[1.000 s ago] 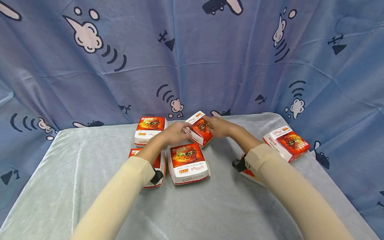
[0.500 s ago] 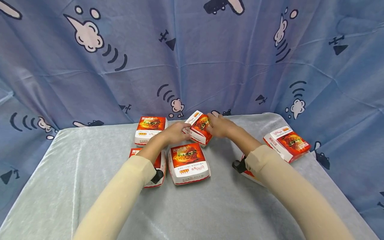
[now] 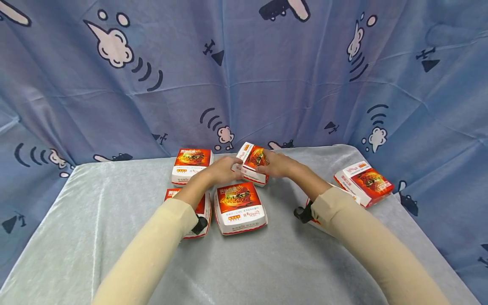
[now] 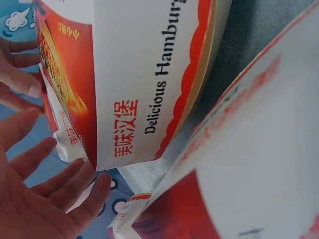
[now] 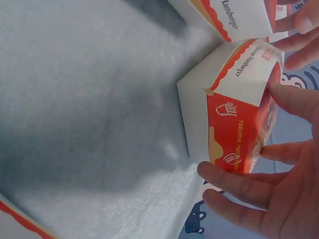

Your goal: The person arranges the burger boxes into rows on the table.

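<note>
The box [image 3: 256, 159] rests near the middle of the tabletop's rear edge. The right hand [image 3: 280, 164] pinches it lightly, thumb at the near lid edge, other fingers spread over the top and far side. The left hand [image 3: 223, 169] holds nothing; its fingers are extended and parted at the box's left side. Whether they press on it cannot be told. This two-sided placement presumably steadies and squares the box, whose white lid band faces the tabletop's left edge; on the neighbours, that band faces the front edge.

Clearance is limited. The near box [image 3: 241, 208] sits just in front. The rear-left box [image 3: 192, 164] lies beyond the left hand, and the front-left box [image 3: 204, 209] is partly covered by that forearm. The right sleeve [image 3: 358, 228] hides most of another box [image 3: 319, 225]; the corner box [image 3: 365, 182] stands by the tabletop's right edge. A curtain [image 3: 171, 76] bounds the rear.
</note>
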The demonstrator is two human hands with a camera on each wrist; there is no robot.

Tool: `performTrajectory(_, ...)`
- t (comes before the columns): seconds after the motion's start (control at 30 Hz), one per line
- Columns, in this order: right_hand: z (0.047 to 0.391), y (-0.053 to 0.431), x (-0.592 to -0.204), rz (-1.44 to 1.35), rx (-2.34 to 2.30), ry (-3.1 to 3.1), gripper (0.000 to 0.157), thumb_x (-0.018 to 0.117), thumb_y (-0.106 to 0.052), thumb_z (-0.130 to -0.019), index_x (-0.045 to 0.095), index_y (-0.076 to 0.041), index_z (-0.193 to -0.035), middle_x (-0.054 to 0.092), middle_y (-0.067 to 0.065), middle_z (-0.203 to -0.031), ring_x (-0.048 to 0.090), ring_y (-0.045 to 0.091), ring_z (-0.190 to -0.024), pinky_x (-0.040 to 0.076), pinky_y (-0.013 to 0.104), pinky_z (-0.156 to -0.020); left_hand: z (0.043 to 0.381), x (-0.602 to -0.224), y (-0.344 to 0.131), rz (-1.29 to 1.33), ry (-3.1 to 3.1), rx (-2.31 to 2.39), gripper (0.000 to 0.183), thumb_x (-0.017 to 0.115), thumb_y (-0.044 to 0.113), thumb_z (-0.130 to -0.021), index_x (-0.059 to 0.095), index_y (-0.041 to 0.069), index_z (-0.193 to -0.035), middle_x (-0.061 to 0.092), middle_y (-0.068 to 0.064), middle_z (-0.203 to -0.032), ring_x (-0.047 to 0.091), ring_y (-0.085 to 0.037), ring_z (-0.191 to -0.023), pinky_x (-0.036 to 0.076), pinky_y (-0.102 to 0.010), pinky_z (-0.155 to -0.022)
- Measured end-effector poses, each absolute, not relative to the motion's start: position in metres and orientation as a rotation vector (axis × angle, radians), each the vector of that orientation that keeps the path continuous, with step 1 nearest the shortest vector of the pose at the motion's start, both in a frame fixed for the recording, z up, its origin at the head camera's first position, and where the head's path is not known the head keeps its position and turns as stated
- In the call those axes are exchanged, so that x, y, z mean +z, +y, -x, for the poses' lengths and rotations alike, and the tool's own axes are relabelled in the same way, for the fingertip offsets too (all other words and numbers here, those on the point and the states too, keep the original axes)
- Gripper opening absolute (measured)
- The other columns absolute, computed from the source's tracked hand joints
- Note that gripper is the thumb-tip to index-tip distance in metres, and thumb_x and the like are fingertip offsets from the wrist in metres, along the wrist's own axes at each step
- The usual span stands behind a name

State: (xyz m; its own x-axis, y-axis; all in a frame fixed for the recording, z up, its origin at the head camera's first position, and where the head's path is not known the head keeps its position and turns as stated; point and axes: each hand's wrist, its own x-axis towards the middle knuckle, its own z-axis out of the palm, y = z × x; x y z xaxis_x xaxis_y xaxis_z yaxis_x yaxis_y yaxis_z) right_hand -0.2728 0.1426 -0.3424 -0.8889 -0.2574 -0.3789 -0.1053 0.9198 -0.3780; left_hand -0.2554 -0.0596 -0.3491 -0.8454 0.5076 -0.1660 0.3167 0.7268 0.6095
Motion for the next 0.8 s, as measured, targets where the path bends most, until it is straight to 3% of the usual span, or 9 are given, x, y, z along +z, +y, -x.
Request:
performTrajectory(0.43, 0.282, 0.150, -0.346, 0.381, -0.531, 2.582, 0.077, 0.056, -0.025, -0.101, 0.011, -0.002, -0.159, 0.027, 0.024, -0.159, 0.030, 0.039, -0.144, 0.028, 0.054, -0.115, 0.255, -0.349, -0.058, -0.617, 2.595, 0.855, 0.054, 0.055, 0.015, -0.097, 0.045, 0.005, -0.149, 0.045, -0.015, -0.151, 0.038, -0.028, -0.142, 0.029, -0.042, -0.117)
performTrajectory(0.6, 0.284, 0.152, -0.349, 0.410, -0.573, 2.557, 0.077, 0.057, -0.023, -0.100, 0.011, -0.003, -0.159, 0.026, 0.024, -0.159, 0.031, 0.039, -0.144, 0.028, 0.055, -0.115, 0.255, -0.350, -0.057, -0.642, 2.577, 0.808, 0.049, 0.053, 0.019, -0.099, 0.050, 0.011, -0.147, 0.048, -0.012, -0.149, 0.040, -0.027, -0.140, 0.031, -0.044, -0.115)
performTrajectory(0.8, 0.285, 0.153, -0.352, 0.450, -0.599, 2.559, 0.075, 0.056, -0.022, -0.101, 0.013, -0.003, -0.159, 0.029, 0.025, -0.157, 0.038, 0.039, -0.138, 0.033, 0.055, -0.112, 0.254, -0.349, -0.058, -0.660, 2.547, 0.838, 0.046, 0.054, 0.018, -0.099, 0.053, 0.009, -0.144, 0.051, -0.013, -0.146, 0.043, -0.028, -0.138, 0.033, -0.045, -0.114)
